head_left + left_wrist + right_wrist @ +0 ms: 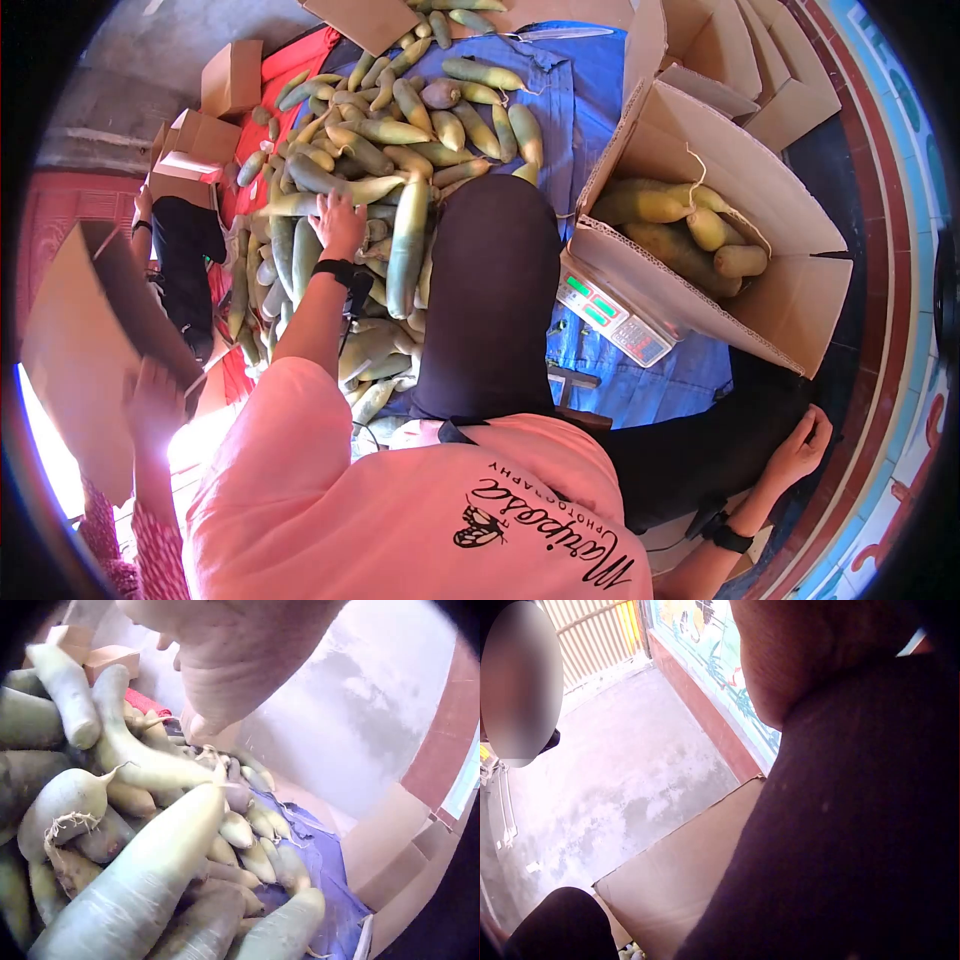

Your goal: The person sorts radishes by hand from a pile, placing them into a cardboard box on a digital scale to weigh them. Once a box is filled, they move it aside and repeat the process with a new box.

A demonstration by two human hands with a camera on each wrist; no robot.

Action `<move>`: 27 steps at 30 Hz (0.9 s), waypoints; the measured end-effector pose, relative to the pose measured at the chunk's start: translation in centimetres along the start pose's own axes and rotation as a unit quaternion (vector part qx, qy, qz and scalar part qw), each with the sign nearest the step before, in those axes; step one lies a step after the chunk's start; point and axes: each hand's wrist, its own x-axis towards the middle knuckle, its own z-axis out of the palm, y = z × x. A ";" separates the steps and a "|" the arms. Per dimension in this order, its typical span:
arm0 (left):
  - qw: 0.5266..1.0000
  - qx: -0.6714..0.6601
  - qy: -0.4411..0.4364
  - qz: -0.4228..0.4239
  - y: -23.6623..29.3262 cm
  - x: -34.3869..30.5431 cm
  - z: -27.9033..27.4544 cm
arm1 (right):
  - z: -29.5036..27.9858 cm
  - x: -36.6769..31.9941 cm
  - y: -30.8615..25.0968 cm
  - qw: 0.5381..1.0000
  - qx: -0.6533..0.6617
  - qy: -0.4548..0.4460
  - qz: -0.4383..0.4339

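left hand (338, 222): fingers spread, resting on radish pile (400, 130), upper left-centre
right hand (800, 450): relaxed, flat on trouser leg (680, 460), lower right
box (800, 300): on scale (610, 318), centre right

We are reading just one piece of lettering. On the pink shirt (350, 500), upside down to the head camera, black script is spelling what looks like "Mariposa" over small capitals "PHOTOGRAPHY", beside a butterfly mark. The scale (615, 320) is showing green displays, with digits too small for us to read.
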 end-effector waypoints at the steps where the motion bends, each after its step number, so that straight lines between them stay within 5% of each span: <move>1: 0.999 -0.006 -0.041 -0.015 0.3 0.2 0.2 | 0.0 0.0 0.0 1.000 -0.003 0.000 0.003; 12: 0.982 -0.065 -0.175 -0.036 0.1 -1.4 3.9 | -0.1 0.0 -0.2 1.000 -0.017 -0.006 0.007; 17: 0.994 -0.076 -0.013 0.077 2.2 -4.4 6.4 | 0.1 0.1 -0.2 1.000 -0.030 -0.004 0.003; 19: 0.971 -0.121 -0.159 0.135 4.4 -6.3 6.2 | 0.1 0.2 -0.4 1.000 -0.017 -0.007 -0.004; 20: 0.969 -0.011 -0.116 0.218 2.5 -5.7 17.1 | 0.1 0.2 -0.4 1.000 -0.021 -0.005 -0.003; 21: 0.930 -0.153 -0.230 0.241 3.3 -6.7 16.2 | 0.0 0.3 -0.4 1.000 -0.027 -0.014 -0.004; 22: 0.860 -0.365 -0.314 0.169 3.5 -7.2 16.6 | 0.0 0.3 -0.4 0.999 -0.034 -0.023 -0.004; 24: 0.950 -0.058 -0.202 0.230 5.6 -8.5 17.3 | -0.1 0.3 -0.4 0.999 -0.041 -0.022 -0.006; 27: 0.967 -0.089 -0.176 0.164 6.7 -9.1 21.3 | -0.1 0.3 -0.4 0.998 -0.050 -0.024 -0.011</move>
